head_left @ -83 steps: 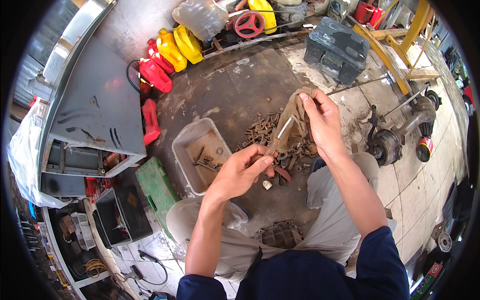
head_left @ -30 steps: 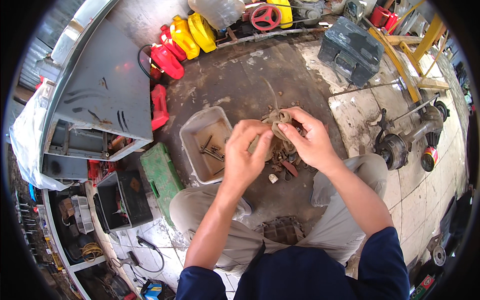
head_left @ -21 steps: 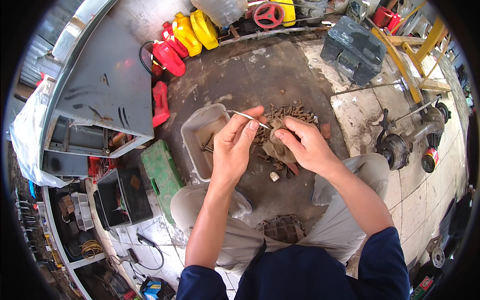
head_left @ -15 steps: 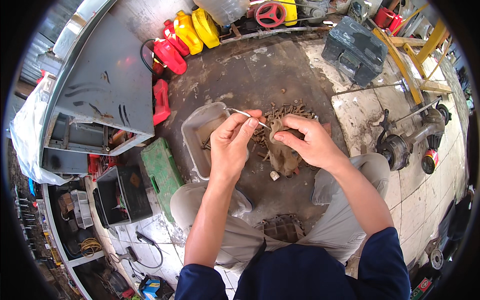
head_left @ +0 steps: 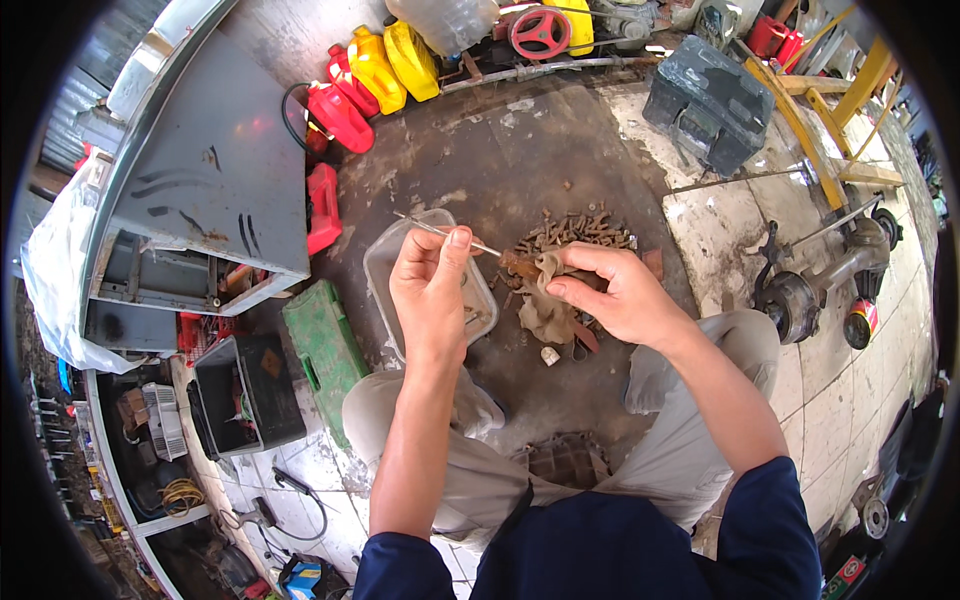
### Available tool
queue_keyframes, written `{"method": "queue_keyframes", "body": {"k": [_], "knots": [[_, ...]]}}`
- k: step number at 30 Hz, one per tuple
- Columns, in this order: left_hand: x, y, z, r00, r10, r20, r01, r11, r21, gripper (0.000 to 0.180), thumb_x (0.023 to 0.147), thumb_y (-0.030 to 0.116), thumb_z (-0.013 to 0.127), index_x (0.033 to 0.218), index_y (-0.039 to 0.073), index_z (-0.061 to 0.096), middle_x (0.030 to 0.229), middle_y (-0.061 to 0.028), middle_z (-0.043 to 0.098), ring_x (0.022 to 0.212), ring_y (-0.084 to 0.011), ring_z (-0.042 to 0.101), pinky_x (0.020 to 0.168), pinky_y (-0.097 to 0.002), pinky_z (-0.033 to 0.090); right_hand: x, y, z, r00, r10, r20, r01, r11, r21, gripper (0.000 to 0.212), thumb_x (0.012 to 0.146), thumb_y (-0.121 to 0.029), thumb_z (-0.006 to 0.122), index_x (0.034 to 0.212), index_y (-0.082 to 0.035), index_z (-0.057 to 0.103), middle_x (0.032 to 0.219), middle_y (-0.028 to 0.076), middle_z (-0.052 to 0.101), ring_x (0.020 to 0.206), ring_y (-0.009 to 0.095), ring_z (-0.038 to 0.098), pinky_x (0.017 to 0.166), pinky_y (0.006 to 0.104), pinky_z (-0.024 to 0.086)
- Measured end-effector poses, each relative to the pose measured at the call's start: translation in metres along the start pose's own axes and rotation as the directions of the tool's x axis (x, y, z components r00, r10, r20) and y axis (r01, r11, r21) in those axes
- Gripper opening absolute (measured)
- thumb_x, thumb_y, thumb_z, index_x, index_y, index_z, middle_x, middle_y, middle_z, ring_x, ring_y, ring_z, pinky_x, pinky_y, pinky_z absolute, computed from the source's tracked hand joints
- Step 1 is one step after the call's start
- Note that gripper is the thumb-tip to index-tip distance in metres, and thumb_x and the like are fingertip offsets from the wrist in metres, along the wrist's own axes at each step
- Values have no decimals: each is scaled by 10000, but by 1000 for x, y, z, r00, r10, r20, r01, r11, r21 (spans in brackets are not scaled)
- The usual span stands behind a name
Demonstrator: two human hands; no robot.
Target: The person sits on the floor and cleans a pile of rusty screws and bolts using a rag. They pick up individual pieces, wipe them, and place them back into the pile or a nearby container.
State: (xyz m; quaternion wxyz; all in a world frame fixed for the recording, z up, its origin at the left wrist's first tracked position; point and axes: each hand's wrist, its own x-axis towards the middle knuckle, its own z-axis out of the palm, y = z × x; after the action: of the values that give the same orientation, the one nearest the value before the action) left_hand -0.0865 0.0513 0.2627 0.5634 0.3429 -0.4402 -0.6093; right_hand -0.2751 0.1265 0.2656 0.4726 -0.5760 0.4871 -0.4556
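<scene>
Hands (head_left: pixel 430 285) crowd tray rim (head_left: pixel 385 250); floor (head_left: pixel 500 150) beyond lies open.

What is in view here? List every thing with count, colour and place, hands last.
rod: one, thin metal, pinched in left hand
rag: one, brown, in right hand
tub: one, clear plastic, floor under left hand
bolts: a pile, rusty, floor beyond the rag
jugs: two red, two yellow, top centre
green case: one, floor left of the knee
grey case: one, top right
cabinet: one, grey metal, left
axle part: one, grey, right
black crate: one, lower left
left hand: over the tub
right hand: holding the rag
</scene>
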Motion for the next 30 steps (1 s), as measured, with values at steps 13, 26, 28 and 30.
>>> {"method": "queue_keyframes", "body": {"k": [13,26,28,30], "knots": [[-14,-14,17,981,77,181,-122,960,253,140,887,63,668,796,71,561,817,20,604,762,-37,525,691,-203,416,2,6,8,991,-100,-86,90,990,-111,264,872,-90,666,1114,10,630,913,82,612,822,161,597,740,285,469],[-7,2,11,985,48,167,-57,997,47,98,870,7,668,869,37,575,866,-18,607,787,-76,567,721,-212,460,0,5,1,990,-130,-55,121,982,-142,225,878,-100,656,1063,23,620,910,107,614,788,197,575,720,307,467],[-7,5,10,965,75,251,-90,995,47,86,865,-14,660,900,24,591,902,-41,609,827,-103,588,749,-231,476,0,5,1,988,-145,-62,137,983,-121,223,886,-88,643,1075,26,614,924,107,610,810,184,573,735,303,464],[-8,8,10,949,91,303,-113,992,57,82,862,-25,649,910,14,596,921,-63,612,842,-125,603,757,-252,489,0,-2,-1,986,-159,-58,148,976,-162,227,891,-71,631,1094,29,609,937,105,608,836,174,575,753,299,463]]}}
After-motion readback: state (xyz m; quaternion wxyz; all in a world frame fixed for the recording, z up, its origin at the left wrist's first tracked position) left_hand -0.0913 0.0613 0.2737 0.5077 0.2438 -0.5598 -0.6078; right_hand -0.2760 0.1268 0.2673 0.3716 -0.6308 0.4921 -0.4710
